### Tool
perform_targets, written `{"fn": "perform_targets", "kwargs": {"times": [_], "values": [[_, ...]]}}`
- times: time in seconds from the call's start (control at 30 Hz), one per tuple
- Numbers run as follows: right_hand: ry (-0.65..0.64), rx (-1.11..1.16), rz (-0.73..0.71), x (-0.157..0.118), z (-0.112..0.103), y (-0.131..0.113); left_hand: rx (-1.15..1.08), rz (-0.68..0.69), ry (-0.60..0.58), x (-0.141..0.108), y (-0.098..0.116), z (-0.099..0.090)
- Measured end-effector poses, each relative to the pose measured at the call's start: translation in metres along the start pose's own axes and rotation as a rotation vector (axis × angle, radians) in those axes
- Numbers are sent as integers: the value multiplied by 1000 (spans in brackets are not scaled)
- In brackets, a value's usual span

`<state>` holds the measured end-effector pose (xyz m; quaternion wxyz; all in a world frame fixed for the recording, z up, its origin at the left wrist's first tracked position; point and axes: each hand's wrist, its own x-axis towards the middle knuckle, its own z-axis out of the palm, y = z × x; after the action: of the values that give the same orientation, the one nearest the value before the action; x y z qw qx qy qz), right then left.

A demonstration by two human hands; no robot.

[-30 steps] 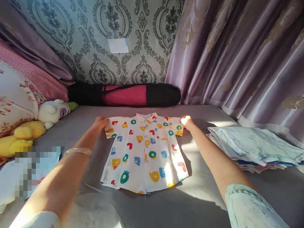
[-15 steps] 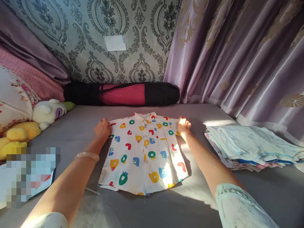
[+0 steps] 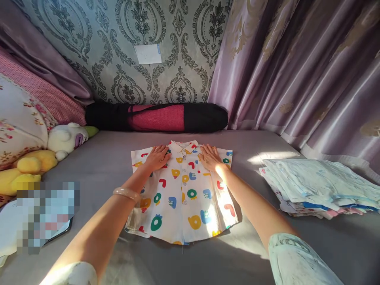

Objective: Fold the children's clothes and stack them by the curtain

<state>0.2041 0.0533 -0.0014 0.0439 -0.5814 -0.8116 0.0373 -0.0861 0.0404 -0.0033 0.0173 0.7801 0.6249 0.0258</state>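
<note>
A small white short-sleeved shirt (image 3: 178, 213) with coloured letter prints lies front up on the grey bed sheet (image 3: 142, 261), buttoned, its collar pointing away from me. My left hand (image 3: 158, 156) rests flat on the shirt's left shoulder area, fingers stretched out. On the other side of the collar, my right hand (image 3: 210, 156) presses flat with its fingers spread. Both sleeves stick out sideways past my hands. Neither hand grips the cloth.
At the right lies a stack of folded clothes (image 3: 320, 182). A black and red rolled bag (image 3: 157, 117) runs along the wall. On the left are a white plush toy (image 3: 67, 138), a yellow plush toy (image 3: 35, 162), a floral pillow (image 3: 20, 114) and a blurred flat item (image 3: 56, 213).
Both hands have let go of the sleeve ends and moved inward onto the shirt's shoulders, opening flat. The shirt stays in place; the view has shifted slightly.
</note>
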Motion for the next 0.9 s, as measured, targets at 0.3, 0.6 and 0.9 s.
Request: {"fn": "perform_targets", "kwargs": {"times": [0.3, 0.6, 0.9], "values": [[-140, 94, 72, 0, -2, 6, -48, -104, -121, 4, -6, 11], [13, 78, 13, 34, 3, -35, -87, -63, 92, 35, 42, 10], [22, 146, 51, 40, 17, -40, -177, -61, -2, 41, 42, 21]]}}
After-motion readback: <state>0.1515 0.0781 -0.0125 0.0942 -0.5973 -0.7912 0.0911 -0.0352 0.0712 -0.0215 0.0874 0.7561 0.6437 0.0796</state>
